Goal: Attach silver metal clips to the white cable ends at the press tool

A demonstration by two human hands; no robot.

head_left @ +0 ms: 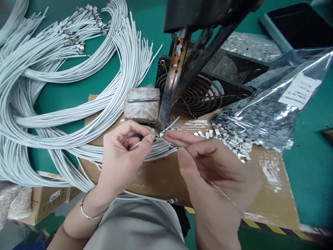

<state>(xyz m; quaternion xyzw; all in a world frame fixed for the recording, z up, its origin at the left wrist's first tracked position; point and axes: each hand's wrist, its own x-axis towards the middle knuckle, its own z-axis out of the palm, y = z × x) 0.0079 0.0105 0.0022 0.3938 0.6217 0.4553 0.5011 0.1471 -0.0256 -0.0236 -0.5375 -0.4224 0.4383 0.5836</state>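
My left hand (125, 152) pinches a white wire (135, 146) between thumb and fingertips, close to its end. At that end, a small shiny metal piece (161, 134) sits just under the tip of a mounted soldering iron (170, 83). My right hand (215, 166) holds a thin strand of solder wire (221, 191) between thumb and fingers. The strand reaches to the metal piece and trails back below my palm. Whether the right fingertips also touch the metal piece, I cannot tell. More white wires (158, 152) lie beneath both hands.
Bundles of white wires (65, 121) cover the left side. A wrapped block (142, 113) and a black fan (200, 97) stand behind the iron. Loose metal tabs (234, 139) spill from a clear bag (270, 104) onto cardboard (273, 194). A phone (299, 26) lies back right.
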